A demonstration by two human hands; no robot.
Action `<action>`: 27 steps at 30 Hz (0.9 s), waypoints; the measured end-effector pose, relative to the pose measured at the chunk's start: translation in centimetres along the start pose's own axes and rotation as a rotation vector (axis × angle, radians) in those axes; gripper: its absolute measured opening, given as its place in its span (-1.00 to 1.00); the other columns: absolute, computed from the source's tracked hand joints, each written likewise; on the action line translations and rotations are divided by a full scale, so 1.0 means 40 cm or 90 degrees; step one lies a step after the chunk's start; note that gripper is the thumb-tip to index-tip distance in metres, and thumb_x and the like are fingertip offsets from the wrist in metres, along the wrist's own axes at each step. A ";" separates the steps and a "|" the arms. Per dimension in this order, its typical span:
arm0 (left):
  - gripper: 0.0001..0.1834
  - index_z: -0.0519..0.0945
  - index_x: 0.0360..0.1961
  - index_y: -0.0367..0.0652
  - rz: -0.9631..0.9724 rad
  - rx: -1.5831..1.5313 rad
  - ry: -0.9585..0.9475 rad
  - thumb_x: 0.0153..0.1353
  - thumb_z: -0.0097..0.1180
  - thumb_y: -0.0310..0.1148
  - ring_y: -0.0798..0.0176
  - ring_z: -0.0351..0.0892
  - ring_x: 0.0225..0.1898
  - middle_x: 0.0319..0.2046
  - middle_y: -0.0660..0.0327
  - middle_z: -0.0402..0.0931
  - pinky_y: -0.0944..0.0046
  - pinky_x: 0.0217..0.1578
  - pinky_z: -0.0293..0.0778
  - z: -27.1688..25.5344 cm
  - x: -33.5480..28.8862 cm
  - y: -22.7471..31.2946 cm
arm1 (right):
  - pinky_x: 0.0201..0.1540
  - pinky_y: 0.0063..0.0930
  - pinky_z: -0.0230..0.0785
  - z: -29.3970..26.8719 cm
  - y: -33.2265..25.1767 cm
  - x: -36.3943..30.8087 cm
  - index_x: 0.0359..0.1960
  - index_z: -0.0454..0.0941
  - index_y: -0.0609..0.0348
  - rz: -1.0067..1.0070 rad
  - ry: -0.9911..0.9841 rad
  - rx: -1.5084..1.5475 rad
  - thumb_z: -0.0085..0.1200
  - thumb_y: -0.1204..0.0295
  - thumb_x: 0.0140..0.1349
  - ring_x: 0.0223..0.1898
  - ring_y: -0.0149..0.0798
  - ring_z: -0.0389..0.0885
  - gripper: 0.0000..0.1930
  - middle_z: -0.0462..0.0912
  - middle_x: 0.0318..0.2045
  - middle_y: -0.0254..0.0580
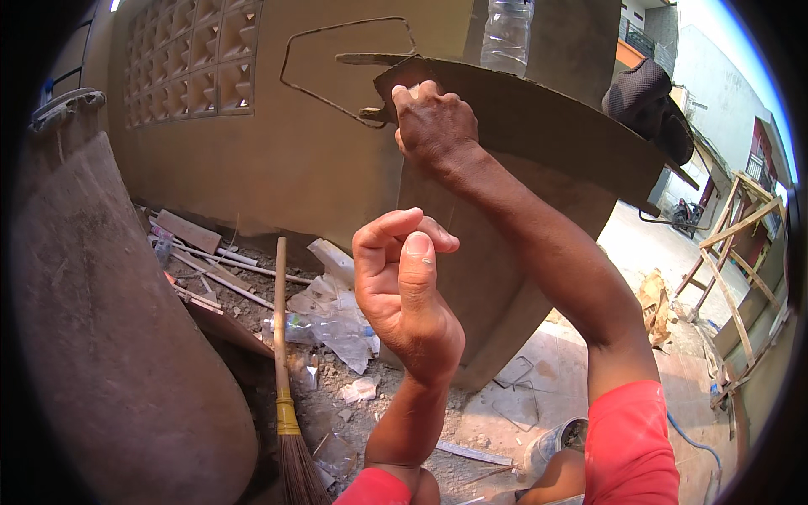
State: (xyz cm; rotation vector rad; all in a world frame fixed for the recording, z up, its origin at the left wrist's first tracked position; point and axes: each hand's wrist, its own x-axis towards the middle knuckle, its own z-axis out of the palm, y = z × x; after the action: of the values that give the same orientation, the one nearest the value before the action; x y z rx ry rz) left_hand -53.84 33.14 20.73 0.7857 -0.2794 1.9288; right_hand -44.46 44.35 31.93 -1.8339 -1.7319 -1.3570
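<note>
My right hand (435,126) is closed at the left end of a grey, cement-coloured ledge (539,114), knuckles up. Whatever its fingers hold is hidden by the hand. Lower and nearer, my left hand (408,290) is raised in the air, palm turned inward, its fingers loosely curled and thumb apart. Nothing shows in it. A bent metal rod (290,63) loops out from the ledge's left end, by a flat strip (366,59). On top of the ledge stands a clear plastic bottle (507,38), with a dark mesh-covered item (637,91) farther right.
A broom (282,337) stands upright at left, beside a large grey curved panel (109,320). Rubble, sticks and plastic sheeting (337,324) cover the ground along the wall (320,168). A bucket (551,446) is low by my leg. Wooden trestle frames (732,236) stand right.
</note>
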 end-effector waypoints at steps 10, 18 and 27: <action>-0.78 0.48 -0.06 -0.29 -0.040 -0.060 0.020 0.28 0.00 -0.49 0.30 0.46 -0.31 -0.40 0.17 0.47 0.22 -0.15 0.45 -0.001 -0.004 0.008 | -0.15 -0.13 0.56 -0.160 0.268 -0.148 0.17 0.51 -0.06 0.043 0.040 -0.096 0.09 0.41 0.07 -0.25 0.02 0.66 -0.47 0.57 -0.26 -0.07; -0.79 0.48 -0.08 -0.30 -0.039 -0.066 0.033 0.28 0.01 -0.49 0.32 0.46 -0.31 -0.40 0.18 0.47 0.24 -0.15 0.45 -0.006 0.005 0.009 | -0.25 -0.26 0.59 -0.078 0.173 -0.173 0.09 0.55 -0.07 -0.150 -0.015 -0.117 0.15 0.47 0.08 -0.30 -0.09 0.62 -0.54 0.57 -0.23 -0.14; -0.78 0.46 -0.05 -0.30 -0.021 -0.058 0.039 0.30 -0.03 -0.50 0.31 0.45 -0.31 -0.40 0.18 0.47 0.24 -0.15 0.44 -0.025 0.011 0.010 | -0.13 -0.22 0.59 -0.100 0.111 0.042 0.08 0.54 -0.03 -0.149 0.005 -0.185 0.13 0.45 0.16 -0.14 0.01 0.66 -0.60 0.60 -0.14 -0.06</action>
State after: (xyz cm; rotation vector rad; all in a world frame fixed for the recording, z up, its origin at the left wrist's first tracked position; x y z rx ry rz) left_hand -54.72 33.77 20.32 0.6662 -0.3131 1.8923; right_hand -42.48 41.36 37.00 -1.8042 -1.8749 -1.7872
